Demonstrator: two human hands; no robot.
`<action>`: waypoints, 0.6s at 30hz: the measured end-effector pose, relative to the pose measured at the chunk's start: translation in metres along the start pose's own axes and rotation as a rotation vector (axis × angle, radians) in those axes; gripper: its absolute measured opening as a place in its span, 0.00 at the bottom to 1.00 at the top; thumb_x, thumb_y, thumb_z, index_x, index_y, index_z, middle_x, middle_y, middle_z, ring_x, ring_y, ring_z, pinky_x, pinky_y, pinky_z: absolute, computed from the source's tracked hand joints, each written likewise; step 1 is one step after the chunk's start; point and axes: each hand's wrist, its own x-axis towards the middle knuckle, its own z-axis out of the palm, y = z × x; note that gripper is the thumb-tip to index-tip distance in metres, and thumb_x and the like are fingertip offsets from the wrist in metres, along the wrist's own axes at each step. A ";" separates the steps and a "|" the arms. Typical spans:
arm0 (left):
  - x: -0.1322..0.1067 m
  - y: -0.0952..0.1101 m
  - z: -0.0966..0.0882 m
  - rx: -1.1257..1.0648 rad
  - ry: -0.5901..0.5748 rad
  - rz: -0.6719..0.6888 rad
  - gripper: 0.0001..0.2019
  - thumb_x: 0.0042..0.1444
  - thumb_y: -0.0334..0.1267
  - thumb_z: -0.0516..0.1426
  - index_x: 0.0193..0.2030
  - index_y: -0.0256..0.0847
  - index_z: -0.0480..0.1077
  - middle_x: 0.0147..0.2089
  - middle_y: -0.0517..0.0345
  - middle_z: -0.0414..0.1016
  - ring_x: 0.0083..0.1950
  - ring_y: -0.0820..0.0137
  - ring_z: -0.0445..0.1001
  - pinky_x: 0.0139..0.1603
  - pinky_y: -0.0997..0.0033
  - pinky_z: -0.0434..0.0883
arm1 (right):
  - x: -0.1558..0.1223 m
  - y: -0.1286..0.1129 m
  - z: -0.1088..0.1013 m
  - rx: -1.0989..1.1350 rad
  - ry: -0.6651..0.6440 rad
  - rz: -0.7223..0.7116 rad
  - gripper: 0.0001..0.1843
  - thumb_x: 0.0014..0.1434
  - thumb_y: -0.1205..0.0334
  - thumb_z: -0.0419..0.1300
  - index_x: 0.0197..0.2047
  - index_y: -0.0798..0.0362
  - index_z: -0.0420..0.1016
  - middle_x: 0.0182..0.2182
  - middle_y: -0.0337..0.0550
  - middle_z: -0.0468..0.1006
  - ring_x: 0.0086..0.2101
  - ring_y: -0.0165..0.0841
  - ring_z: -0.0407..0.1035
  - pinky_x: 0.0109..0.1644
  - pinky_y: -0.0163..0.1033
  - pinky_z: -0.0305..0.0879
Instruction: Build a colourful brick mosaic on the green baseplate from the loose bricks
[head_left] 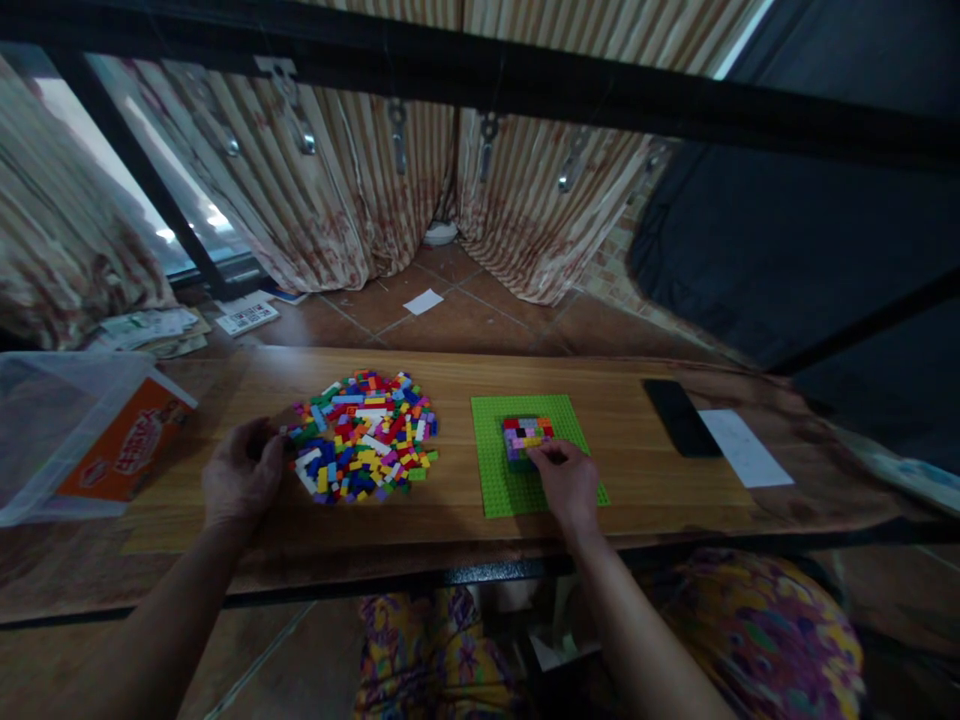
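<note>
A small block built of multicoloured toy bricks stands on a green studded baseplate. My right hand reaches over the plate from the near side, thumb and fingertips pinched at a yellow brick on top of the block. Left of the plate lies a wide heap of loose bricks in many colours. At the heap's left edge is my left hand, its fingers curled in towards the thumb. Whatever those fingers hold is too small and dark to make out.
On the left stands a clear plastic box with an orange label. A black phone-like slab and a white sheet of paper lie to the right. A dark metal bar crosses above the wooden board.
</note>
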 end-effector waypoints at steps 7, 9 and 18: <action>0.003 -0.007 0.003 -0.003 0.015 -0.002 0.23 0.53 0.47 0.55 0.54 0.39 0.70 0.46 0.50 0.78 0.47 0.60 0.75 0.52 0.56 0.72 | -0.005 0.002 -0.008 0.090 0.012 -0.026 0.16 0.52 0.48 0.63 0.29 0.53 0.78 0.31 0.47 0.81 0.32 0.38 0.73 0.40 0.42 0.65; 0.004 -0.008 0.004 -0.002 0.023 0.010 0.23 0.53 0.47 0.55 0.55 0.39 0.70 0.45 0.50 0.78 0.46 0.60 0.75 0.51 0.56 0.72 | -0.009 0.006 -0.017 0.111 0.063 -0.024 0.18 0.54 0.46 0.61 0.31 0.54 0.78 0.30 0.48 0.80 0.31 0.38 0.72 0.39 0.42 0.66; 0.001 -0.006 0.004 -0.054 0.058 0.075 0.21 0.53 0.44 0.54 0.52 0.39 0.71 0.44 0.51 0.78 0.47 0.62 0.75 0.51 0.62 0.72 | -0.048 0.013 -0.025 -0.114 0.005 -0.430 0.14 0.63 0.54 0.56 0.38 0.53 0.78 0.37 0.48 0.79 0.40 0.40 0.71 0.47 0.46 0.65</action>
